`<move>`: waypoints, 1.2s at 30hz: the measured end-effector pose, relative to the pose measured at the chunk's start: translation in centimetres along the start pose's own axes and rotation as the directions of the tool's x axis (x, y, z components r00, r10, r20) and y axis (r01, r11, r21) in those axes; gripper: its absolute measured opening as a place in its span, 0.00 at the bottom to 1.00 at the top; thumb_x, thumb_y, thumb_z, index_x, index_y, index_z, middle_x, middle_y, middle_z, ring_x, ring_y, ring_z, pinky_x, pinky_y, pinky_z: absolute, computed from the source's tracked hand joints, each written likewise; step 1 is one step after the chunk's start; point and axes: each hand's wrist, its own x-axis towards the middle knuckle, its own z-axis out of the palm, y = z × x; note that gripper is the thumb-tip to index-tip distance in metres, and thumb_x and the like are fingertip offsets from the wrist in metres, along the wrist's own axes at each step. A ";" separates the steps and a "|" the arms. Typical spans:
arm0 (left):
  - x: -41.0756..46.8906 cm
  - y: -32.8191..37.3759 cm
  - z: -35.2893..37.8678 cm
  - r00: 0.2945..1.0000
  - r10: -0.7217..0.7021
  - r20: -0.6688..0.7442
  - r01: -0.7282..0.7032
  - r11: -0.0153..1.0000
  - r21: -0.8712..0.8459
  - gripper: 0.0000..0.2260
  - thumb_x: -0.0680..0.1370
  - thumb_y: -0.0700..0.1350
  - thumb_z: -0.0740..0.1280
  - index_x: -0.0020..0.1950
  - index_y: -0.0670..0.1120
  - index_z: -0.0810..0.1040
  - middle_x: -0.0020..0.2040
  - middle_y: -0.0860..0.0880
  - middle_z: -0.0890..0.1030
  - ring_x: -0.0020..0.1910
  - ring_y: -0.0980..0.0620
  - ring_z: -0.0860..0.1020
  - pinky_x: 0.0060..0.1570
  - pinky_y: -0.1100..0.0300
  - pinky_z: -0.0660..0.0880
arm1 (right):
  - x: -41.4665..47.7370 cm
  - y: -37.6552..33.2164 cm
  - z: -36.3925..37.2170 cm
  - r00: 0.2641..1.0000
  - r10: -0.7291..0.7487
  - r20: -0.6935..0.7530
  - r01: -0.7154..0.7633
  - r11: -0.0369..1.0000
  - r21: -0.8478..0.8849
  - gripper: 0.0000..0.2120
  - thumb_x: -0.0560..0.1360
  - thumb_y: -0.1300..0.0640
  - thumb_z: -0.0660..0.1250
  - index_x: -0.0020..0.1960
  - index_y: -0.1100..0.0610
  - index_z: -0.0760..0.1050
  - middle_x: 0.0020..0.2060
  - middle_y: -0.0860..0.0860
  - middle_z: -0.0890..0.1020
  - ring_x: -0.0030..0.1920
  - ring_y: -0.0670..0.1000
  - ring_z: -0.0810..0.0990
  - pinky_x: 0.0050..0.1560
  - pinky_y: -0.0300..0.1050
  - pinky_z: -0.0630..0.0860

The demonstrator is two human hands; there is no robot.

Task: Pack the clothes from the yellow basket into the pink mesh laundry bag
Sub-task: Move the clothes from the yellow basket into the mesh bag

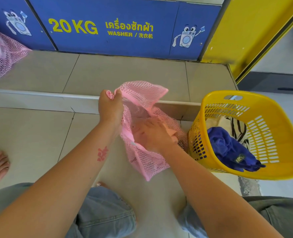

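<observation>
Head view. Pink mesh laundry bag [143,93]: open-weave net, mouth open, hanging above tiled floor [30,131], beside yellow basket [271,121]. Left hand [110,105]: fist closed on bag rim. Right hand [149,133]: inside bag, gripping peach cloth [172,133]. Basket: slotted walls, holds blue garment [226,146], striped garment [238,127].

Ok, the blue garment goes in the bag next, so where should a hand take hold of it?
Grip the bunched hump of the blue garment from above, through the yellow basket's open top. It lies uppermost, and its far end droops over the near rim.
</observation>
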 end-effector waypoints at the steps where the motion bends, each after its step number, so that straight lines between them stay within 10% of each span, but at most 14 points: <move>1: 0.2 -0.4 -0.2 1.000 -0.002 -0.018 0.003 1.000 0.029 0.15 0.80 0.49 0.63 0.36 0.50 0.61 0.34 0.51 0.65 0.32 0.52 0.63 0.40 0.56 0.64 | -0.3 0.2 0.1 0.992 0.046 -0.113 -0.038 0.996 0.075 0.19 0.74 0.44 0.56 0.63 0.46 0.73 0.63 0.47 0.77 0.69 0.54 0.69 0.70 0.55 0.63; 5: 0.6 -1.4 -1.0 0.999 0.046 -0.019 -0.045 0.997 0.070 0.16 0.80 0.49 0.63 0.37 0.50 0.60 0.37 0.48 0.65 0.36 0.50 0.64 0.40 0.55 0.64 | -1.6 2.8 1.9 0.779 0.522 -0.348 -0.410 0.844 0.346 0.17 0.76 0.54 0.66 0.63 0.54 0.71 0.59 0.55 0.78 0.61 0.58 0.75 0.60 0.52 0.72; 8: 0.6 -1.5 -1.2 0.996 0.090 0.030 -0.091 0.994 0.061 0.16 0.80 0.50 0.63 0.37 0.50 0.59 0.38 0.47 0.65 0.37 0.51 0.64 0.38 0.56 0.63 | -1.9 4.6 3.0 0.485 0.869 0.099 -0.731 0.341 0.591 0.30 0.75 0.50 0.69 0.71 0.59 0.63 0.66 0.59 0.74 0.66 0.62 0.73 0.61 0.55 0.72; 10: 0.5 -1.4 -1.3 0.991 0.120 0.056 -0.124 0.989 0.079 0.16 0.80 0.50 0.62 0.37 0.50 0.59 0.36 0.49 0.63 0.35 0.51 0.62 0.35 0.57 0.62 | -2.0 4.9 3.8 0.462 0.821 0.336 -0.788 0.205 0.581 0.31 0.76 0.48 0.65 0.72 0.62 0.61 0.67 0.60 0.73 0.66 0.62 0.74 0.59 0.53 0.72; 14: 0.5 -1.2 -1.1 0.985 0.156 0.079 -0.163 0.982 0.100 0.16 0.80 0.50 0.63 0.38 0.51 0.59 0.36 0.49 0.63 0.34 0.51 0.62 0.35 0.56 0.61 | -2.3 5.3 5.0 0.529 0.772 0.352 -0.825 0.370 0.427 0.22 0.79 0.47 0.59 0.62 0.64 0.73 0.55 0.61 0.80 0.51 0.60 0.79 0.42 0.45 0.69; 17: 0.8 -1.2 -1.1 0.987 0.150 0.064 -0.156 0.982 0.108 0.14 0.81 0.50 0.62 0.40 0.49 0.60 0.37 0.48 0.65 0.36 0.51 0.64 0.38 0.56 0.63 | -2.1 5.5 4.4 0.511 0.801 0.312 -0.791 0.297 0.534 0.18 0.79 0.52 0.63 0.61 0.65 0.73 0.57 0.60 0.80 0.53 0.60 0.79 0.42 0.46 0.69; 20: 1.0 -0.9 -1.3 0.990 0.142 0.024 -0.144 0.985 0.093 0.12 0.81 0.51 0.62 0.42 0.48 0.63 0.39 0.49 0.68 0.38 0.51 0.67 0.40 0.57 0.66 | -1.4 4.9 1.5 0.469 0.878 0.097 -0.532 0.193 0.824 0.09 0.80 0.57 0.58 0.58 0.59 0.70 0.48 0.54 0.77 0.44 0.55 0.77 0.41 0.42 0.69; 24: 1.8 0.9 -1.6 0.994 0.095 -0.053 -0.095 0.995 -0.003 0.17 0.81 0.53 0.61 0.58 0.40 0.69 0.58 0.42 0.78 0.56 0.45 0.77 0.56 0.52 0.76 | -1.2 2.6 -4.0 0.396 0.847 -0.356 -0.154 0.443 0.883 0.05 0.81 0.57 0.56 0.47 0.55 0.66 0.32 0.44 0.70 0.31 0.39 0.72 0.28 0.33 0.65; 27: 2.4 3.3 -1.8 0.985 0.145 -0.094 -0.161 0.970 -0.181 0.11 0.80 0.51 0.61 0.44 0.46 0.66 0.45 0.44 0.72 0.43 0.49 0.71 0.47 0.52 0.73 | -1.7 1.1 -7.1 0.331 0.801 -0.499 -0.032 0.538 0.842 0.06 0.81 0.54 0.56 0.47 0.54 0.66 0.30 0.42 0.71 0.30 0.31 0.73 0.30 0.27 0.67; 36: 0.0 2.0 -0.6 0.971 0.238 -0.005 -0.238 0.971 -0.039 0.16 0.81 0.50 0.62 0.37 0.52 0.58 0.36 0.53 0.63 0.34 0.55 0.62 0.35 0.60 0.63 | -4.9 1.8 -5.6 0.470 0.842 -0.266 -0.497 0.502 0.708 0.07 0.79 0.63 0.54 0.56 0.62 0.67 0.55 0.61 0.77 0.53 0.61 0.77 0.49 0.53 0.74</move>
